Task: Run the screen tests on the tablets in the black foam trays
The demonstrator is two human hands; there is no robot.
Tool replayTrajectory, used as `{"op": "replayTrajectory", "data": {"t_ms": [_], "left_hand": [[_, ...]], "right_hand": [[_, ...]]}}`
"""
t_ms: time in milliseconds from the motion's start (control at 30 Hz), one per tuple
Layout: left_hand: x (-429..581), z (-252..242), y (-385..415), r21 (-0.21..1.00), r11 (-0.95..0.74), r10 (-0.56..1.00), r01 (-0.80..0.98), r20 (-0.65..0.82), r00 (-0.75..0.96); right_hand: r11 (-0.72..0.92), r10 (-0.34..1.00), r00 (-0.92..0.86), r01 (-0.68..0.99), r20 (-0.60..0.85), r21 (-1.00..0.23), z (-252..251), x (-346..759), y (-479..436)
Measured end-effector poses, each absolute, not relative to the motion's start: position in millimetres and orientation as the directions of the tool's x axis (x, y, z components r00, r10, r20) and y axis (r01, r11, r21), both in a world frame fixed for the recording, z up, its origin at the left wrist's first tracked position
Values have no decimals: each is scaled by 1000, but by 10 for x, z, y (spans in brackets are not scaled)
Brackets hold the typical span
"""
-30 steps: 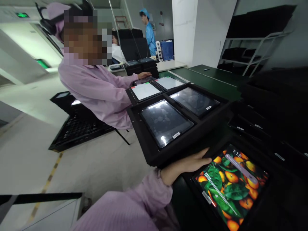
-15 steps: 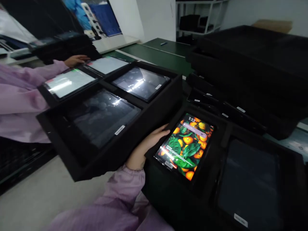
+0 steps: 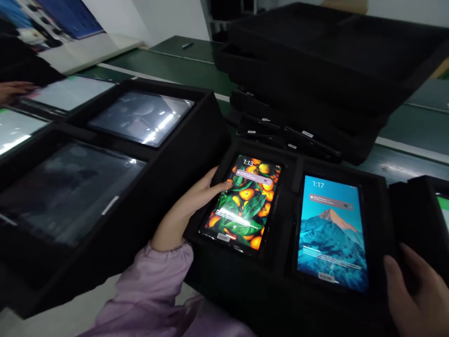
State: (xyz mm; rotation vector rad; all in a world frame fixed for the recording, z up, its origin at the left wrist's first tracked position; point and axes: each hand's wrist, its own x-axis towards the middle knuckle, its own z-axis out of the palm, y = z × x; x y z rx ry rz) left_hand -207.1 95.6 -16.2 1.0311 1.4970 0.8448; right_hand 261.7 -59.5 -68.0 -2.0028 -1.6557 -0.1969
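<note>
A black foam tray (image 3: pixel 291 161) in front of me holds two lit tablets side by side. The left tablet (image 3: pixel 243 206) shows oranges and leaves, the right tablet (image 3: pixel 331 231) a blue mountain. My left hand (image 3: pixel 187 206) lies at the tray's left edge, fingers stretched out, fingertips touching the left side of the orange tablet. My right hand (image 3: pixel 417 292) rests at the tray's right side near the lower corner of the mountain tablet, fingers apart and holding nothing.
A larger black tray (image 3: pixel 182 140) with dark tablets (image 3: pixel 140 117) stands to the left, raised. Empty black trays (image 3: pixel 315 61) are stacked behind on the green bench (image 3: pixel 182 65). Another person's hand (image 3: pixel 14 91) rests at the far left by white-screened tablets (image 3: pixel 70 91).
The view has swung right and down. The second tablet's screen, dark before, now shows a mountain picture. My right hand has come into view at the tray's right side.
</note>
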Motion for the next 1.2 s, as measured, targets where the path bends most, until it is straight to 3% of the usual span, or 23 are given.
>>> {"op": "replayTrajectory", "data": {"t_ms": [33,200,367,600,900,1200], "left_hand": [[-2063,-166,970,915,371,928,157,-368,-47],[-2090,-183,980,921,337,941,194,-339,-25],[-2034,-139,1001,909,332,935,251,-352,36],[-1887,-321,1199,844,147,980,516,-194,38],[-1853,-399,1253,901,261,965,347,-245,-90],[-1842,-307,1213,863,257,965,435,-252,-70]], "right_hand": [[-131,866,260,942,427,-308,-617,2527,-558],[256,878,-82,914,472,-316,-474,2142,-214],[117,888,57,932,456,-344,-587,2180,-36],[65,834,144,933,533,-353,-397,2294,-61],[250,822,3,897,569,-366,-291,2158,-267],[272,873,2,829,488,-489,-268,2021,-580]]}}
